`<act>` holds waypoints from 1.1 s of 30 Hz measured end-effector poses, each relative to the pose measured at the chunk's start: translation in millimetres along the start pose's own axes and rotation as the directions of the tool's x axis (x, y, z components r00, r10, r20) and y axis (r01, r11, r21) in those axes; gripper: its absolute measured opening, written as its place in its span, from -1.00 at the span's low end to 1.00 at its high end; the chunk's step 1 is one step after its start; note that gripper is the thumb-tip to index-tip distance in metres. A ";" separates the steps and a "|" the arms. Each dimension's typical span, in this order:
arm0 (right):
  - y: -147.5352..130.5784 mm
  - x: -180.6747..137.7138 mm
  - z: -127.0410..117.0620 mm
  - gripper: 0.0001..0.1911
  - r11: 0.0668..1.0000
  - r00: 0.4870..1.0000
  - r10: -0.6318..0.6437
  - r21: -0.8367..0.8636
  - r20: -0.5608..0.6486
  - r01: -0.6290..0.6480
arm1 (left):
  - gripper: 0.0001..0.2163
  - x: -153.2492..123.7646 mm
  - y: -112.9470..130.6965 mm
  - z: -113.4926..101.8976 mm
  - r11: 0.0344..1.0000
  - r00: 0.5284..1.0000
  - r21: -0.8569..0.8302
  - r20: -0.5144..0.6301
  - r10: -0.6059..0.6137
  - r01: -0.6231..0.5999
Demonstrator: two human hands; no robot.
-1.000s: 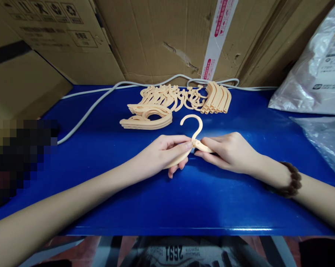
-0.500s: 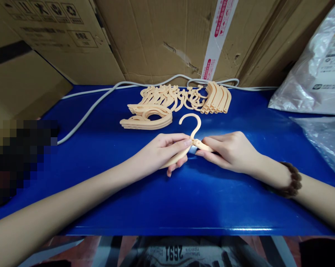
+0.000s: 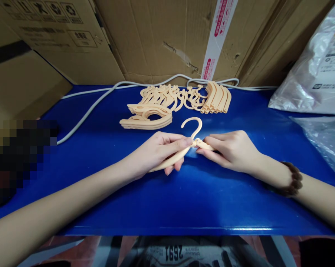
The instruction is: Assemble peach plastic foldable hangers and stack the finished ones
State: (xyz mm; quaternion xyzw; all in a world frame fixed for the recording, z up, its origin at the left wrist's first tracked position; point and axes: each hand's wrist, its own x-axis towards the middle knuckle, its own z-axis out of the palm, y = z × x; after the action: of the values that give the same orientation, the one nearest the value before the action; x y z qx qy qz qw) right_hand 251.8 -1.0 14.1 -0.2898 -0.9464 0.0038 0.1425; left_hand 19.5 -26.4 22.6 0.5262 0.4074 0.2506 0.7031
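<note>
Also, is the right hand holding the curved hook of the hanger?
No, the right hand grips a beige arm, while the curved hook sticks out beyond the left hand.

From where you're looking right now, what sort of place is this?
Probably a workshop or packing area: beige hanger parts are grouped on a blue table, with cardboard boxes behind them and plastic bags at the right.

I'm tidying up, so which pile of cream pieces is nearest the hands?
The front-left stack, just beyond the left hand; the jumbled row and the rightmost bundle lie farther back.
</note>
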 end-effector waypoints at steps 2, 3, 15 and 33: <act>0.3 -0.1 -0.2 -0.48 1.000 1.000 0.007 -0.007 -0.004 -0.007 | -0.75 -0.3 0.1 -0.2 1.000 1.000 0.008 0.007 -0.012 0.012; 0.4 -0.1 -0.3 -0.48 1.000 1.000 0.010 -0.009 -0.004 -0.010 | -0.74 -0.3 0.3 -0.1 1.000 1.000 0.006 0.001 -0.019 0.019; -3.3 1.3 -1.6 -0.46 0.972 0.998 -0.052 -0.230 -0.020 0.046 | -0.70 1.3 -0.8 -0.3 1.000 1.000 0.027 -0.020 0.002 -0.001; -5.8 1.8 -1.3 -0.49 0.946 0.998 -0.039 -0.324 -0.052 0.020 | -0.73 2.8 -1.7 -1.3 0.999 1.000 0.054 -0.005 -0.004 0.004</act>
State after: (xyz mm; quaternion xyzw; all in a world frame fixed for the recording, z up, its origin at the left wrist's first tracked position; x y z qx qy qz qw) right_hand 247.5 -5.0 16.3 -0.2951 -0.9340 -0.1616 0.1203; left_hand 19.8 -24.1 20.0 0.5435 0.4167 0.2393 0.6882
